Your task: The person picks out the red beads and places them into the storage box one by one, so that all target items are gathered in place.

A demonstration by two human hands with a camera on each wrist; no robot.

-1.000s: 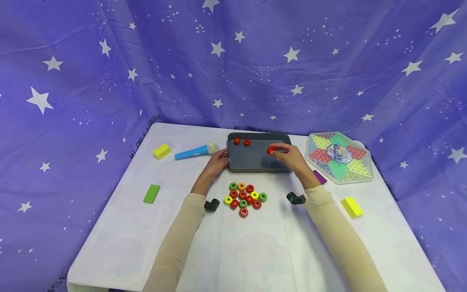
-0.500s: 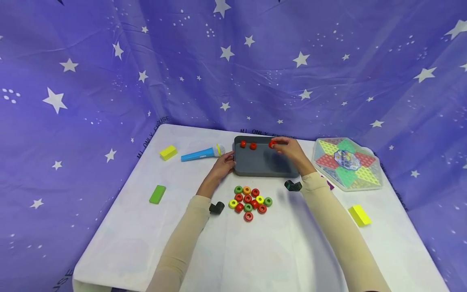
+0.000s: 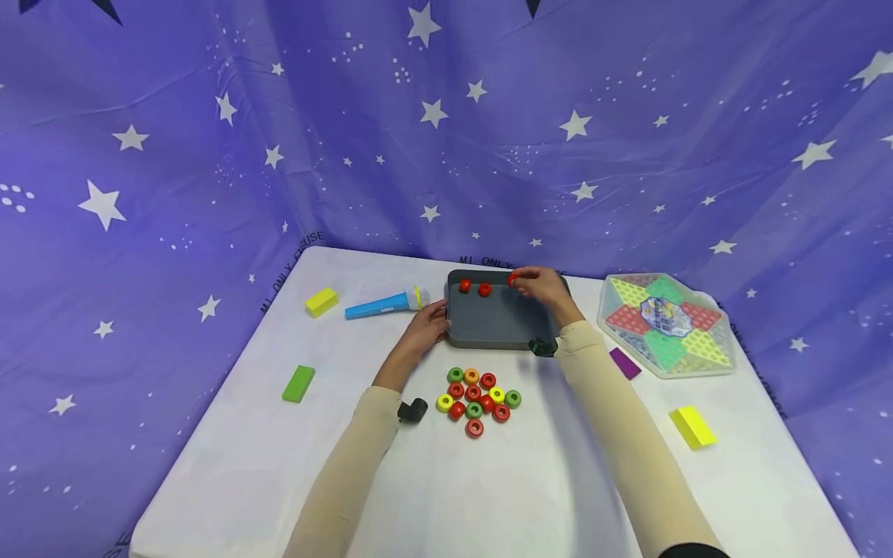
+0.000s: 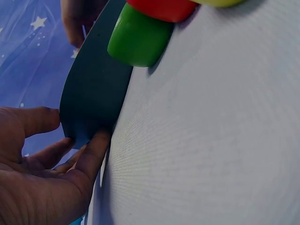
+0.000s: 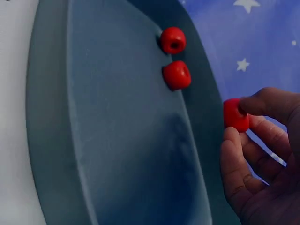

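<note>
Right wrist view, small glossy red bead [image 5: 235, 115] pinched in right hand [image 5: 260, 159] grip, left hand [image 4: 42, 178] holding grey tray [image 4: 93, 89] edge

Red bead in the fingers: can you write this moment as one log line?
right hand: pinches red bead above grey tray | left hand: holds tray's edge | tray: two red beads
</note>
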